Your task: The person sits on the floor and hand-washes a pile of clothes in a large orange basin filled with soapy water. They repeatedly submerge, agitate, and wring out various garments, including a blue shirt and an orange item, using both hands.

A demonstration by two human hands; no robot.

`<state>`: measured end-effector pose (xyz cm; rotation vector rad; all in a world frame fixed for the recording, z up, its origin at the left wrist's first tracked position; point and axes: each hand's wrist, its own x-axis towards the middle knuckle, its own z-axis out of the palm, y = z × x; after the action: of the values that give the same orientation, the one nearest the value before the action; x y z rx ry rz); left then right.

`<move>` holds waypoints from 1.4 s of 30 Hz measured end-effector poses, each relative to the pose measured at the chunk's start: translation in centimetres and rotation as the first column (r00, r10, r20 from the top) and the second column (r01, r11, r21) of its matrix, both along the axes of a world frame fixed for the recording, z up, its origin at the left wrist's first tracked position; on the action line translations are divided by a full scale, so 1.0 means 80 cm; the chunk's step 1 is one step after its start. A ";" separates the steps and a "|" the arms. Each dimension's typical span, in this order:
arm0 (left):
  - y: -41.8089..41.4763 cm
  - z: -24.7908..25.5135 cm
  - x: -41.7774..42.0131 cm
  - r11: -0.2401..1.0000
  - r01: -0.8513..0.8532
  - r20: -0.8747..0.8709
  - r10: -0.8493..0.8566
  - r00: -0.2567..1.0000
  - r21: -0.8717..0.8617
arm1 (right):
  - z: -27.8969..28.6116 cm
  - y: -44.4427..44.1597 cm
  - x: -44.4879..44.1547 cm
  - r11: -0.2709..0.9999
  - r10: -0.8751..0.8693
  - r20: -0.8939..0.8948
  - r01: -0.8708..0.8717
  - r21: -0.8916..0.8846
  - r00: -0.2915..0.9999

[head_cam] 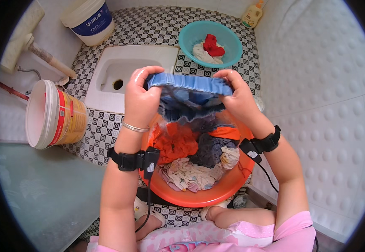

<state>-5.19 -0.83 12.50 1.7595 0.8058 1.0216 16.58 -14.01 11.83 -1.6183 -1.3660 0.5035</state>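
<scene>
A blue denim garment (190, 83) with a gathered waistband is stretched between my two hands above an orange basin (198, 200). My left hand (143, 94) pinches one end of the waistband, and my right hand (236, 91) grips the other end. Below the band hangs darker, blurred cloth with a frayed-looking lower edge. In the basin lie crumpled clothes: an orange-red garment (176, 145), a dark grey garment (206, 151) and pale printed cloth (190, 176). A small cream cloth bundle (230, 157) rests at the right side of the heap.
Past the basin are a white squat toilet (91, 97) and a teal basin (185, 47) holding red cloth (213, 45) and white cloth. A yellow-labelled bucket (72, 118), a white paint bucket (91, 22) and a drainpipe (50, 60) are at left. A pump bottle (252, 15) stands back right.
</scene>
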 end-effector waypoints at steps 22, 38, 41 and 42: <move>-0.096 -0.208 0.038 0.909 0.195 -0.929 -0.369 -0.036 -0.368 | -0.222 -0.040 -0.018 0.671 0.554 0.433 -0.073 -0.738 0.711; -0.073 -0.266 0.044 0.823 0.153 -0.835 -0.549 -0.027 -0.546 | -0.256 0.031 -0.010 0.482 0.532 0.146 -0.157 -0.862 0.834; -0.067 -0.238 0.036 0.860 0.274 -0.893 -0.449 0.011 -0.430 | -0.245 0.029 0.003 0.544 0.559 0.206 -0.168 -0.822 0.803; -0.064 -0.226 0.028 0.864 0.298 -0.902 -0.431 0.021 -0.406 | -0.240 0.020 0.005 0.607 0.509 0.192 -0.192 -0.771 0.839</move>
<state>-2.96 -5.96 -5.54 2.2782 1.0058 -0.8241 16.99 -12.44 -7.41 -2.1733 -1.9885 1.1355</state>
